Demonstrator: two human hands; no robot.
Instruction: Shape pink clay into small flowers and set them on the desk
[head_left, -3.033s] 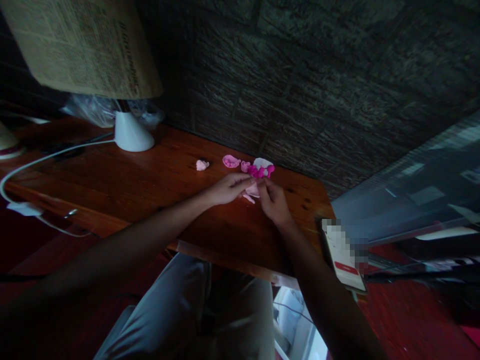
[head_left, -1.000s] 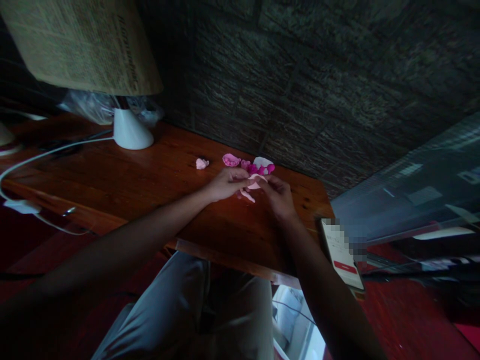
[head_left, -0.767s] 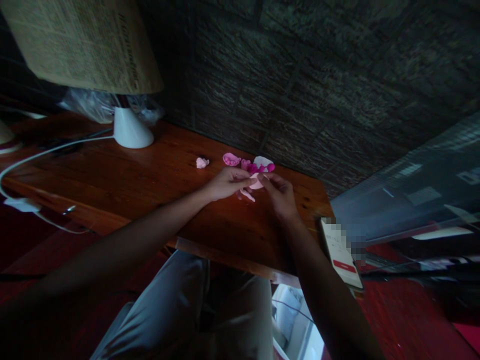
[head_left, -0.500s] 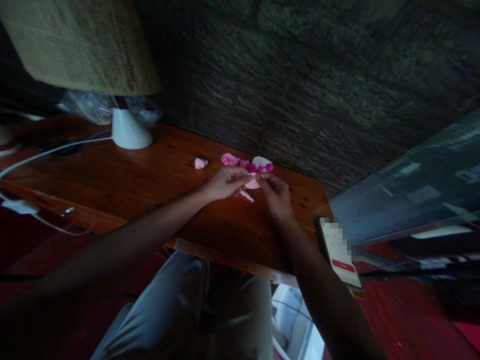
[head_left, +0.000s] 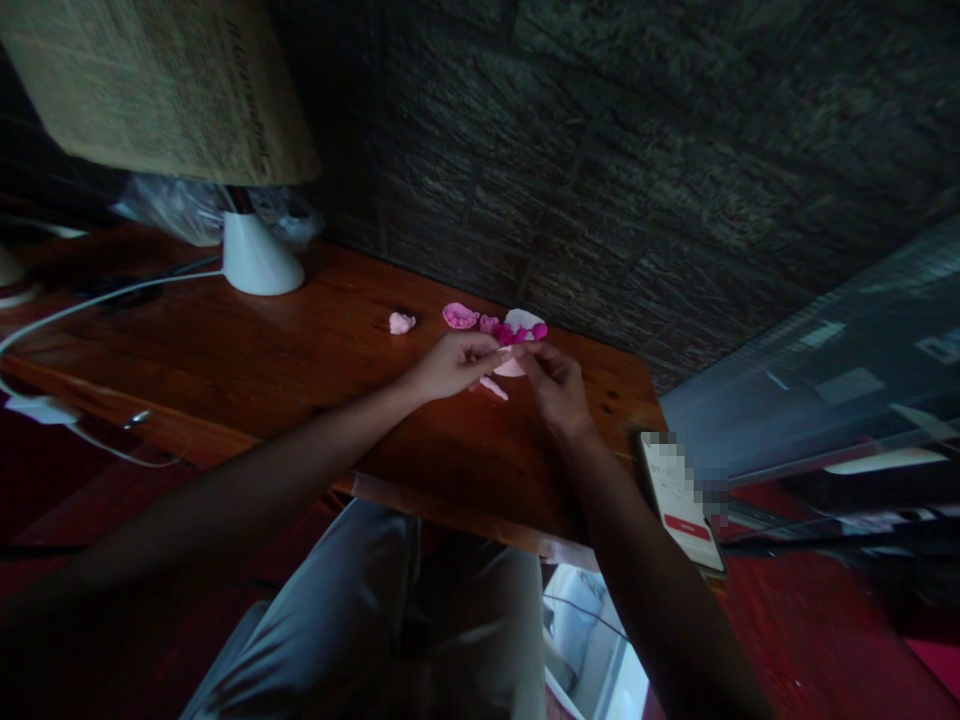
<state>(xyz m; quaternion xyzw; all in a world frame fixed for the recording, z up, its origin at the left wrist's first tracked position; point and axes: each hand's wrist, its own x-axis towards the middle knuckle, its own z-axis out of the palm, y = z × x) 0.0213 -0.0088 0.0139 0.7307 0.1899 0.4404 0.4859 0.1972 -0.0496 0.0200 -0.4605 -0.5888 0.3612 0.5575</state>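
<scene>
My left hand [head_left: 454, 366] and my right hand [head_left: 559, 388] meet over the wooden desk, fingertips closed at the upper edge of a pale pink rounded piece of modelling clay [head_left: 511, 367]. Its underside bulges below the fingers, and its upper rim is partly covered by them. Just under it lies a thin pale pink clay strip [head_left: 494, 388] on the desk. Behind the hands are bright magenta clay bits [head_left: 538, 331], a white rounded piece [head_left: 523, 319] and a pink shallow cup [head_left: 460, 316] with small lumps inside. Farther left sits a pale pink clay lump [head_left: 401, 323].
A lamp with a white cone base [head_left: 259, 258] and a printed fabric shade [head_left: 187, 100] stands on the desk [head_left: 315, 370] at left, its white cable [head_left: 97, 303] trailing forward. A phone [head_left: 681, 505] rests at the right edge. The dark brick wall [head_left: 600, 180] borders the back.
The fingertips of my right hand have shifted slightly upward along the rim of the pale pink clay. Both hands stay in the same place; the other pieces have not moved.
</scene>
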